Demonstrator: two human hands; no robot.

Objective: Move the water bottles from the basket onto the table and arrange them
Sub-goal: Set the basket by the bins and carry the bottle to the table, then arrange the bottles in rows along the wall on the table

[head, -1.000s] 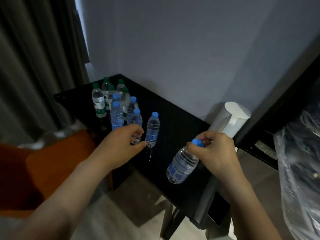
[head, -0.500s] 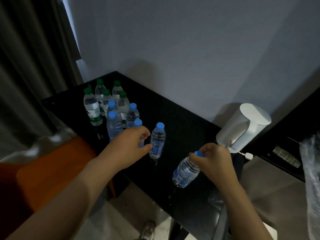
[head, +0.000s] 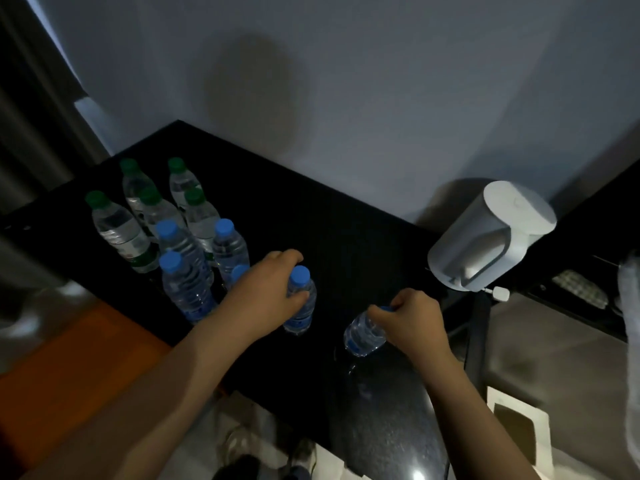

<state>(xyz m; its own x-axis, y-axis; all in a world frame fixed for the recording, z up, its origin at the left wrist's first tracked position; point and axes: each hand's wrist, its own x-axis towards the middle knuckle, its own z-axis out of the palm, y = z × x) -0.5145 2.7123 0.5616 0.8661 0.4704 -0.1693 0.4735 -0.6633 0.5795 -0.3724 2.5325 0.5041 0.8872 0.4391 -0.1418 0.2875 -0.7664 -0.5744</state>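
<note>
Head view, dim room. Glossy black tabletop [head: 346, 237] set into a corner against a grey wall [head: 346, 81].

Left hand [head: 266, 289] wraps the shoulder of a clear plastic water bottle with a blue cap and blue label [head: 300, 306]; fingers curl around it just under the cap. This bottle stands upright on the table, just right of the blue-capped cluster.

Right hand [head: 412, 320] is closed over the cap end of a second clear blue-capped water bottle [head: 363, 336]. That bottle leans, base toward the near table edge; whether the base touches the surface cannot be told.

Far left of the table: a group of five clear bottles with green caps [head: 145, 206], all upright, packed close. Directly in front of them, nearer the person, blue-capped bottles [head: 187, 271] standing upright, four caps visible, one partly hidden behind the left hand.

A white cylindrical plastic kettle-like appliance [head: 491, 237] sits at the right end of the table, tilted in the wide-angle view, with a small white plug [head: 500, 293] beside its base.

Orange seat surface [head: 79, 358] at lower left, below the table edge. Basket not in view.
</note>
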